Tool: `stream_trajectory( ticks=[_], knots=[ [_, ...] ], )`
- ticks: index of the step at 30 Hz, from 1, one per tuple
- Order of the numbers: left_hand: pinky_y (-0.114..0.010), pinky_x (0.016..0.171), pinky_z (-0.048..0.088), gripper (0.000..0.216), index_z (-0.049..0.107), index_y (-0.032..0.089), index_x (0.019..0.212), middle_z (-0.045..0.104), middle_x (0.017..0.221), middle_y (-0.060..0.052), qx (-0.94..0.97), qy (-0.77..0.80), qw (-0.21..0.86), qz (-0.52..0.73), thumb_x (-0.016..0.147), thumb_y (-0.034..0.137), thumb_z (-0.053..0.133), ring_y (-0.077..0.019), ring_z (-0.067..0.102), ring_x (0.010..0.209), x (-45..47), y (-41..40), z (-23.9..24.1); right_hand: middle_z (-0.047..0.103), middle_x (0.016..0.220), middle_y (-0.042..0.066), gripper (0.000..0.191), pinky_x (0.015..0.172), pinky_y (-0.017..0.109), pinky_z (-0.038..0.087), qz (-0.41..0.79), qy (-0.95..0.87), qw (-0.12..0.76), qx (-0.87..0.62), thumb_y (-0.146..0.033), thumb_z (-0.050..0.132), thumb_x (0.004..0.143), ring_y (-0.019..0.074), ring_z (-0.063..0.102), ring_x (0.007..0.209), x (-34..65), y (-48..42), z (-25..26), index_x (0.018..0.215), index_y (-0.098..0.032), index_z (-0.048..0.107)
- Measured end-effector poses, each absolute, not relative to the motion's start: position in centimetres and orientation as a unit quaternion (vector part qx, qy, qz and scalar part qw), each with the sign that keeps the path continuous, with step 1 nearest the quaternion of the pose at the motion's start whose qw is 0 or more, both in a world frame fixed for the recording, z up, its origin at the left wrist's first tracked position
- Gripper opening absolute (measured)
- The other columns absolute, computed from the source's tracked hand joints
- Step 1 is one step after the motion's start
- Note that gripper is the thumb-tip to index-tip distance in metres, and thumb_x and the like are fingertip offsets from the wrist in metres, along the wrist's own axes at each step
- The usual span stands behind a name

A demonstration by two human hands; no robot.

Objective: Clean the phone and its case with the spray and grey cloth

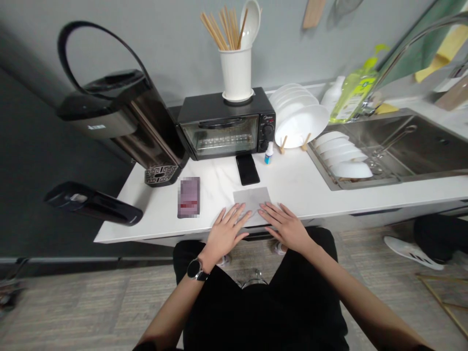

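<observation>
A thin grey cloth (252, 196) lies flat at the front edge of the white counter. My left hand (227, 234) rests with fingers spread, its fingertips at the cloth's left side. On the right side of the cloth, my right hand (283, 225) also lies flat with its fingers apart. Just behind the cloth is a black smartphone (247, 169), face up. A small white and blue spray bottle (269, 153) stands to the phone's right. Left of my hands lies a purplish flat item (189, 197), its details blurred by pixels.
A black toaster oven (223, 131) carries a white chopstick holder (237, 73). To the left stand a tall dark water dispenser (161, 131) and a black thermos (95, 202). Racked plates (302, 124) and a sink (420, 151) with bowls (345, 158) are at right. Another person's shoe (413, 251) shows below.
</observation>
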State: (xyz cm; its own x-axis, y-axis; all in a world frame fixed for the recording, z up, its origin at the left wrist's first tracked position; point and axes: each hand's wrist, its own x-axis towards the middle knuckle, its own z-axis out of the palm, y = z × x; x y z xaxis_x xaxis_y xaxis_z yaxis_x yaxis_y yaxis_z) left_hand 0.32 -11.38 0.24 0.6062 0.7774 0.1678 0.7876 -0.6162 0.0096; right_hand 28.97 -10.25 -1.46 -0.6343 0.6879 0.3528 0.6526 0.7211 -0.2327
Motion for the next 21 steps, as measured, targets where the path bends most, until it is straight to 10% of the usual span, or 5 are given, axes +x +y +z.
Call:
stream_trajectory(
  ticks=[12, 21],
  knots=[
    [-0.053, 0.133, 0.028, 0.072, 0.020, 0.024, 0.172, 0.026, 0.177, -0.006, -0.899, -0.431, -0.024, -0.073, 0.110, 0.057, 0.037, -0.0268, 0.025, 0.165, 1.3, -6.0, 2.0, 0.044, 0.168, 0.010, 0.062, 0.129, 0.057, 0.035, 0.073, -0.896, 0.208, -0.386, -0.044, 0.047, 0.110, 0.0281, 0.043, 0.157, 28.1, -5.1, 1.0, 0.168, -0.026, 0.034],
    [-0.063, 0.134, 0.018, 0.078, 0.014, 0.031, 0.172, 0.025, 0.178, -0.007, -0.904, -0.420, -0.062, -0.049, 0.106, 0.067, 0.037, -0.0276, 0.024, 0.166, 0.4, -4.8, 1.5, 0.031, 0.174, 0.012, 0.077, 0.129, 0.069, 0.023, 0.076, -0.901, 0.161, -0.397, -0.060, 0.049, 0.107, 0.0329, 0.034, 0.161, 28.9, -4.6, -0.6, 0.171, -0.027, 0.022]
  ],
)
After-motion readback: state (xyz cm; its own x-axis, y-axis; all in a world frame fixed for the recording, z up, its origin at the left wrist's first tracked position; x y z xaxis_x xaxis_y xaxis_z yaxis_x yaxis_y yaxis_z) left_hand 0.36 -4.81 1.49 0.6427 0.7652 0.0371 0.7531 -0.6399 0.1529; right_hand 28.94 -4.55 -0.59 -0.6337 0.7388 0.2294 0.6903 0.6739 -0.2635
